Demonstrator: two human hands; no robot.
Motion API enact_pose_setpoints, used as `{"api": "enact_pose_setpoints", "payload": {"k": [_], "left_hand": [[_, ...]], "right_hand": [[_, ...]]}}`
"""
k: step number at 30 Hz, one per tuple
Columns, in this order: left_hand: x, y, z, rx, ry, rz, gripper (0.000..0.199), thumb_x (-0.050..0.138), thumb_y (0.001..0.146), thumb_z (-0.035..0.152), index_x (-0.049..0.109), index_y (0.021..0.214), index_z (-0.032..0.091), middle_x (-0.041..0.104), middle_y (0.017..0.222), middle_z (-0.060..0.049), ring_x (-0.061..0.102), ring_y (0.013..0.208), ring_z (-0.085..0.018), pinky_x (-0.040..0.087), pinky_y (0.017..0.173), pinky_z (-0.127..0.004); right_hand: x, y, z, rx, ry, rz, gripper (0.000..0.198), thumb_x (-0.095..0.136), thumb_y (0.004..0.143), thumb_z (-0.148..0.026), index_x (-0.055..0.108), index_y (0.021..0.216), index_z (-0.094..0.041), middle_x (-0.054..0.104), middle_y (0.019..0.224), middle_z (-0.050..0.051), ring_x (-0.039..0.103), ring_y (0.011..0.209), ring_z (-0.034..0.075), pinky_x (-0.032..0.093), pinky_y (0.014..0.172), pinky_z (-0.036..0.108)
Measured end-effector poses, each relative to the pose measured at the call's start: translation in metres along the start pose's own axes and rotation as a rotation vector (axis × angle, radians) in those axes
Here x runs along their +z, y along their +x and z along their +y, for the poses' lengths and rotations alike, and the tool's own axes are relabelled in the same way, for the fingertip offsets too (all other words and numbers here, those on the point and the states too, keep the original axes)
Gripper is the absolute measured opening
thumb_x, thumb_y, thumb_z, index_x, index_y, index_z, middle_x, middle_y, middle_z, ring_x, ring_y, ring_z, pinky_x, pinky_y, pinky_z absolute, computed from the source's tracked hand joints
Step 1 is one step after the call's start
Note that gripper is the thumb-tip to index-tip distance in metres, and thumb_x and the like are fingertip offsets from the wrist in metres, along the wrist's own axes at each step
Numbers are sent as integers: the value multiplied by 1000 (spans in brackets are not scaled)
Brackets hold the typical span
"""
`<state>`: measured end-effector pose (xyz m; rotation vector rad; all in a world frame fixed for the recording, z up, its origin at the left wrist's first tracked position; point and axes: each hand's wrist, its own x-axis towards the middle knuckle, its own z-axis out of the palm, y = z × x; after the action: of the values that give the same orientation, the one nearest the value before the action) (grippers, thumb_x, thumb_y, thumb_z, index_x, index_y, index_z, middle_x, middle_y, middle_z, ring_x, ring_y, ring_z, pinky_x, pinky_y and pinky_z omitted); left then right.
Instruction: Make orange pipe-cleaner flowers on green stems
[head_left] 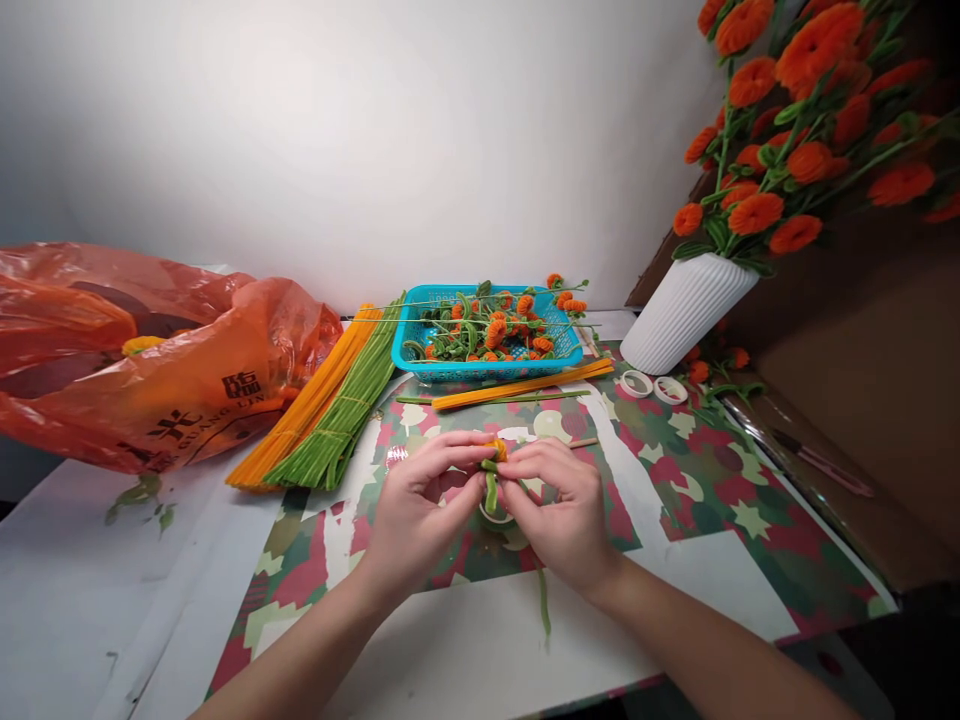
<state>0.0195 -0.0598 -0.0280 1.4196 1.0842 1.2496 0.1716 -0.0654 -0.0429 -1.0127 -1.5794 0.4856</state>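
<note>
Over the middle of the table, both my hands meet at a small yellow-orange pipe-cleaner flower [497,450] with a green piece [491,492] hanging under it. My left hand [424,490] pinches it from the left with thumb and fingers. From the other side, my right hand [562,495] closes its fingertips on the same flower. The exact contact points are partly hidden by the fingers. Beneath the hands, a pale ring-shaped roll [495,514] shows in part. A thin green strip [544,605] is seen below my right hand.
A blue basket [487,374] of orange flowers stands behind, with loose orange pipe cleaners [525,385] before it. Orange [300,405] and green bundles [334,425] lie left, beside a red plastic bag [217,390]. At right are a white vase [686,310], tape rings [670,390] and a cutter [825,465].
</note>
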Motion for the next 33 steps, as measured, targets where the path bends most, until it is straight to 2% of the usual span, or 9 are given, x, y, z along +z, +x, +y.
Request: {"api": "enact_pose_setpoints", "payload": {"k": [4, 7, 10, 13, 16, 18, 21, 27, 33], "left_hand": [[-3, 2, 1, -52, -18, -26, 12, 69, 76, 22, 77, 85, 23, 71, 104, -9, 64, 103, -26, 58, 79, -34], [-5, 4, -2, -152, -87, -41, 15, 67, 80, 32, 76, 80, 20, 70, 109, -9, 67, 93, -24, 59, 68, -30], [-5, 5, -6, -248, -120, 9, 23, 70, 78, 39, 70, 76, 17, 68, 114, -10, 68, 82, -21, 57, 58, -26], [-2, 5, -7, -299, -164, 1, 28, 75, 73, 40, 65, 87, 18, 67, 112, -9, 68, 76, -19, 56, 56, -25], [0, 4, -7, -344, -222, -84, 36, 75, 74, 38, 61, 104, 22, 68, 107, -6, 68, 83, -18, 58, 66, -28], [0, 4, -7, -339, -243, -111, 35, 72, 78, 36, 60, 108, 24, 69, 105, -6, 67, 90, -19, 57, 73, -29], [1, 3, -9, -302, -232, -72, 27, 73, 77, 35, 63, 100, 23, 70, 101, -6, 66, 96, -21, 56, 75, -29], [5, 1, -6, -255, -193, 4, 23, 76, 73, 33, 65, 91, 22, 69, 92, -3, 66, 87, -19, 56, 70, -28], [4, 3, -4, -253, -183, 16, 23, 75, 74, 34, 65, 91, 21, 70, 95, -4, 67, 89, -19, 56, 70, -27]], "right_hand": [[-1, 1, 0, -20, 2, 6, 21, 61, 73, -5, 70, 73, -24, 71, 71, 2, 63, 70, 19, 53, 66, 35], [-1, 2, 0, -5, 15, 3, 22, 60, 73, -4, 70, 74, -24, 71, 72, 2, 63, 70, 19, 53, 67, 35], [-2, 3, 0, 49, 40, -6, 21, 60, 74, -6, 70, 75, -24, 71, 73, 2, 64, 72, 19, 53, 68, 35], [-2, 3, 0, 170, 89, 18, 16, 62, 75, -9, 70, 74, -23, 72, 75, 3, 66, 76, 20, 54, 70, 34], [-2, 4, 0, 263, 148, 14, 12, 64, 76, -12, 70, 74, -22, 72, 78, 4, 67, 79, 20, 55, 72, 34], [-2, 3, 0, 289, 177, -10, 11, 64, 75, -12, 70, 74, -22, 72, 78, 4, 67, 79, 20, 55, 73, 34], [-1, 3, 1, 312, 192, -25, 11, 64, 74, -12, 70, 72, -21, 71, 75, 2, 67, 76, 19, 54, 73, 33], [-1, 4, 0, 388, 217, -29, 9, 63, 68, -12, 63, 64, -20, 67, 70, 1, 63, 73, 19, 51, 70, 32], [-7, 11, 0, 299, 211, -272, 14, 58, 82, -20, 57, 68, -21, 59, 75, 1, 58, 80, 17, 46, 76, 32]]}}
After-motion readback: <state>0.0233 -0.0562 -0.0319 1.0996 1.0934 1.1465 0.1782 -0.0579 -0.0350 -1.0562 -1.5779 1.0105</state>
